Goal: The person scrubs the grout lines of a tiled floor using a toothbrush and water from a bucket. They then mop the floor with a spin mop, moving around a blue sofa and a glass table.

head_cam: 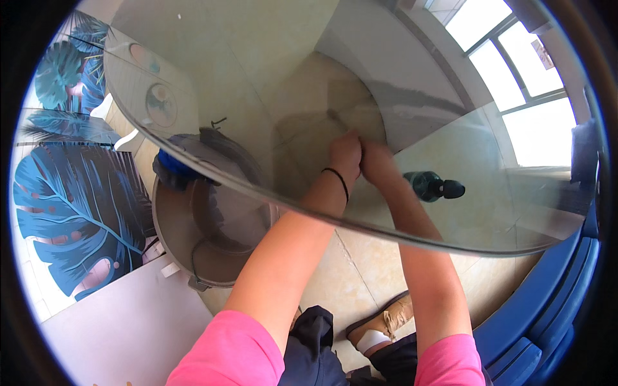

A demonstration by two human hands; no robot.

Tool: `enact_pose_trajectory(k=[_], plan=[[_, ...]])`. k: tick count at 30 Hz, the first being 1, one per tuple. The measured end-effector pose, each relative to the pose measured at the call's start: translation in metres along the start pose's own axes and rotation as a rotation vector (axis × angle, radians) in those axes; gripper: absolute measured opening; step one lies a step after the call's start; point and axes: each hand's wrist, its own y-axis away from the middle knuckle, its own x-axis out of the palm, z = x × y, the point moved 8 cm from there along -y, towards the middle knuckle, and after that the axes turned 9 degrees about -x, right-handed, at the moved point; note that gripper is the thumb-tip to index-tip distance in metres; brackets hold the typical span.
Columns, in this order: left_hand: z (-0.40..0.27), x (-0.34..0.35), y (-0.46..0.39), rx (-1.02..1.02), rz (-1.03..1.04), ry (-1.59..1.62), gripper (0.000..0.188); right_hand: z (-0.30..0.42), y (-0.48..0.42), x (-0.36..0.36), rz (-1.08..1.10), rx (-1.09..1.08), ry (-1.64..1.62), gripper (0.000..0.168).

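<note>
Both my hands are under a round glass table top (289,144) and show through it. My left hand (345,149), with a dark band at the wrist, is up against my right hand (376,161) near the middle of the glass. The fingers of both hands are partly hidden, and whether they grip anything cannot be told. A dark rounded shape, perhaps the table's base, lies beyond them. To the right of my right hand is a dark green bottle (425,186) with a black cap, seen through the glass.
A large round bucket (179,227) with a blue cloth (176,166) on its rim stands at the left. A white surface (130,309) is at the lower left, beside leaf-patterned panels (91,212). A blue padded seat (536,309) curves along the right. My feet are on the tiled floor (347,270).
</note>
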Motion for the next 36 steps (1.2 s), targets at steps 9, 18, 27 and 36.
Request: enact_pose_trajectory(k=[9, 18, 27, 36], plan=[[0.01, -0.004, -0.026, -0.068, 0.113, 0.046, 0.033, 0.015, 0.001, -0.009, -0.08, 0.017, -0.052, 0.021], [-0.004, -0.007, 0.016, 0.205, 0.02, -0.121, 0.033, 0.012, 0.007, 0.008, -0.081, 0.026, -0.039, 0.018], [-0.004, -0.03, 0.038, 0.27, 0.143, -0.08, 0.039, 0.031, 0.012, 0.027, 0.044, 0.191, -0.031, 0.017], [-0.012, -0.054, 0.046, 0.281, 0.178, -0.18, 0.036, 0.063, 0.016, 0.026, 0.132, 0.116, 0.035, 0.014]])
